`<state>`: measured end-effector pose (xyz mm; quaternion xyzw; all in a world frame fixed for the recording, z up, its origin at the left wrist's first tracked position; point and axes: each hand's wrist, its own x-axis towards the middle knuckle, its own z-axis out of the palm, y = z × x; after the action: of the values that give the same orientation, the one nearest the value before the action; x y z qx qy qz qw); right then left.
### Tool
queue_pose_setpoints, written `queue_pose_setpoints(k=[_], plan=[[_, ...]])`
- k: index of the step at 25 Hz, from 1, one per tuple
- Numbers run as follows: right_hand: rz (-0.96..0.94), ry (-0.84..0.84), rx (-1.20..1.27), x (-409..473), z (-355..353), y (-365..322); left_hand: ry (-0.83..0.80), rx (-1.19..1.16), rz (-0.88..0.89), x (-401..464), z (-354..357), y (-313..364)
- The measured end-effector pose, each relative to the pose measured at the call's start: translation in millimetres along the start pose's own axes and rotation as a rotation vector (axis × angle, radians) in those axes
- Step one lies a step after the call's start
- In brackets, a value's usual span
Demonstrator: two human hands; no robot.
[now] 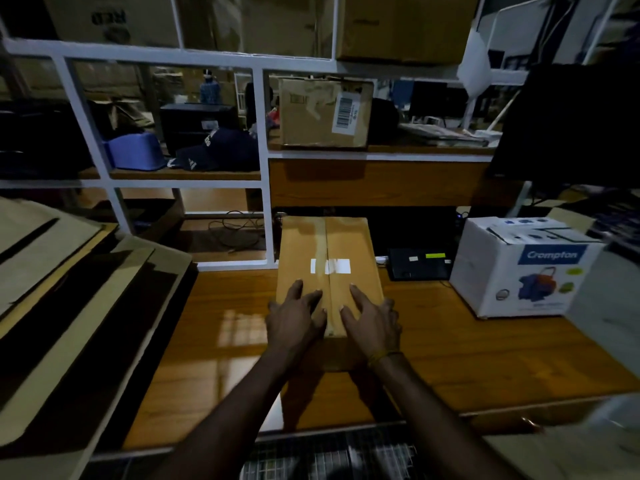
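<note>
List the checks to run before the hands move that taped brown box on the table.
1. Hand contact: left hand and right hand rest flat on the near top of the brown box. Ok.
2. Firm grip: fingers lie spread on top, not curled round an edge. Not ok for lifting.
3. Seam: tape runs along the top seam. Ok.
4. Right clearance: Crompton box stands apart. Ok.
5. Far end: gap to the shelf frame is unclear. Cannot tell.
6. Footing: box sits on the table. Ok.

Brown carton (329, 251) — white label (330, 266)
</note>
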<state>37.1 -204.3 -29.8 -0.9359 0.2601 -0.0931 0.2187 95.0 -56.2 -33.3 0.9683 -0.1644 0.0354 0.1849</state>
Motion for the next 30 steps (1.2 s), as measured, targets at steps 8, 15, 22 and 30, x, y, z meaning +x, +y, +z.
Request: queue_pose_setpoints(k=[8, 15, 22, 30], plan=[[-0.001, -0.054, -0.065, -40.7, -6.6, -6.0, -0.129, 0.01, -0.057, -43.4, -20.9, -8.7], [-0.134, -0.108, 0.015, -69.6, -13.1, -4.3, -0.187, -0.093, 0.056, -45.5, -34.2, -9.4], [-0.447, 0.116, 0.084, -73.2, -16.9, 12.1, -0.092, -0.224, 0.289, -49.3, -31.4, 0.4], [-0.637, 0.406, 0.156, -61.5, -40.4, 38.2, -0.072, -0.42, 0.473, -50.0, -26.8, 43.8]])
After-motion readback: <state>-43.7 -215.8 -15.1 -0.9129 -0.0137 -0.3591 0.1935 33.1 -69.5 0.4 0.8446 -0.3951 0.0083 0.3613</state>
